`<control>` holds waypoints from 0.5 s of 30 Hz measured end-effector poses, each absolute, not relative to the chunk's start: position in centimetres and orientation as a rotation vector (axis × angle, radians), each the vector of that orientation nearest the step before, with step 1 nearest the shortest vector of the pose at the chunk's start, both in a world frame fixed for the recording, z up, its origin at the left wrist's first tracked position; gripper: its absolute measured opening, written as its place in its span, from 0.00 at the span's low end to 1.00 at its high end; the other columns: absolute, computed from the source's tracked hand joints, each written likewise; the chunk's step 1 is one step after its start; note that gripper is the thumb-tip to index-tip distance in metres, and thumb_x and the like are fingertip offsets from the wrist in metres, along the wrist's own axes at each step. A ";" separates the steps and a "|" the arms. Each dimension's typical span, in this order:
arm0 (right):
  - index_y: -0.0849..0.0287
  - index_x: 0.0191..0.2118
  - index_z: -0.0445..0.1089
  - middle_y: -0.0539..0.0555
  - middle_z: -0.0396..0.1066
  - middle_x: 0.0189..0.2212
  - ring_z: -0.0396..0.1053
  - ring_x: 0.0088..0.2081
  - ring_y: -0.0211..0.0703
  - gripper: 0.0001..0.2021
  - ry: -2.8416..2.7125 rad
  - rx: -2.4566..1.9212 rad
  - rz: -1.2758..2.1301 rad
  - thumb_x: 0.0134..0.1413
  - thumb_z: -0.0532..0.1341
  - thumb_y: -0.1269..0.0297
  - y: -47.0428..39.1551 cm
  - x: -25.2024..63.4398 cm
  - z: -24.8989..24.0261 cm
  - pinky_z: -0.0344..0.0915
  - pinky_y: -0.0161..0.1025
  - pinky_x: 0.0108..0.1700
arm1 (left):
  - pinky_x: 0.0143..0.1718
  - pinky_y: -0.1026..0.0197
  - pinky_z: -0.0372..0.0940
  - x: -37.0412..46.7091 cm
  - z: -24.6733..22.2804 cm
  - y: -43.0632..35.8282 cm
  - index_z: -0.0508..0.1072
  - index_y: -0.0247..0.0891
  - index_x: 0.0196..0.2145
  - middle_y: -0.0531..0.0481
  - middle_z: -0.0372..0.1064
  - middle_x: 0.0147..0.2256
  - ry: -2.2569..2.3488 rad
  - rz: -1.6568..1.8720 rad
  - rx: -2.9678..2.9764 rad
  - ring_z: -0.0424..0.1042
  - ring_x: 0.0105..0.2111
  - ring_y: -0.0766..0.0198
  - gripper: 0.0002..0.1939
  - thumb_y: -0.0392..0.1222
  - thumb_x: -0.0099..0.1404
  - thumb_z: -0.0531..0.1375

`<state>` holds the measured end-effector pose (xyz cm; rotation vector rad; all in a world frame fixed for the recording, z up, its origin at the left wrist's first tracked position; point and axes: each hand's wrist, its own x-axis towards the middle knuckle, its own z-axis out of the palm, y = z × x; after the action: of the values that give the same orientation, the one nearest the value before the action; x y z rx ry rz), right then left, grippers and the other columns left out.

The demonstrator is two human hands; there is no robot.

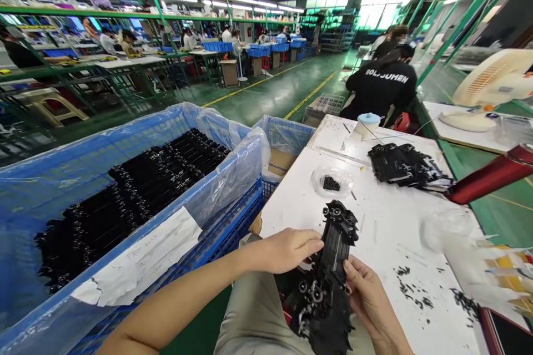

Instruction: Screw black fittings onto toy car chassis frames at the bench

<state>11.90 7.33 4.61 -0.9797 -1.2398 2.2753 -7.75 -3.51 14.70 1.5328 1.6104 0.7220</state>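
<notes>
A stack of long black plastic parts point(336, 241) with small shiny round pieces at the ends lies over my lap, its far end reaching onto the white table. My left hand point(291, 249) presses against the stack's left side, fingers together and partly hidden behind it. On the right edge my right hand point(368, 291) grips the stack between thumb and fingers. More dark parts lie below, over my legs; how they join the stack I cannot make out. Just beyond it, a clear plastic bag point(318, 182) holds tiny black pieces point(331, 183).
To my left stands a blue crate point(79, 161) lined with plastic, holding rows of black parts point(137, 183). The white table point(287, 211) bears more black parts point(402, 163), a red flask point(495, 175), black scraps point(416, 291) and a phone point(506, 333). A co-worker point(383, 83) sits ahead.
</notes>
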 end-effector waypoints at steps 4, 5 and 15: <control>0.60 0.33 0.76 0.53 0.71 0.23 0.64 0.22 0.40 0.18 -1.248 -0.903 2.366 0.42 0.72 0.51 7.0 10.9 5.6 0.63 0.37 0.27 | 0.56 0.55 0.63 -9.0 14.3 -4.6 0.62 0.36 0.58 0.39 0.67 0.54 1.839 0.844 2.273 0.66 0.55 0.57 0.18 0.37 0.71 0.49; 0.60 0.33 0.76 0.53 0.71 0.23 0.65 0.23 0.40 0.17 -1.245 -0.877 2.397 0.42 0.72 0.52 6.8 10.5 5.8 0.63 0.37 0.28 | 0.58 0.54 0.62 -9.3 14.1 -4.7 0.63 0.37 0.57 0.40 0.67 0.55 1.831 0.859 2.502 0.65 0.57 0.57 0.18 0.36 0.71 0.50; 0.62 0.26 0.73 0.50 0.66 0.20 0.59 0.21 0.34 0.17 -1.328 -0.592 2.695 0.41 0.72 0.52 4.2 4.9 6.4 0.60 0.32 0.25 | 0.52 0.62 0.68 -11.2 16.3 -7.1 0.74 0.38 0.29 0.50 0.77 0.35 1.471 0.618 3.228 0.74 0.38 0.66 0.12 0.34 0.69 0.54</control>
<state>4.93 4.20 6.41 -0.5917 -1.3283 2.6953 -11.18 -7.15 16.31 3.2284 1.4712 0.6179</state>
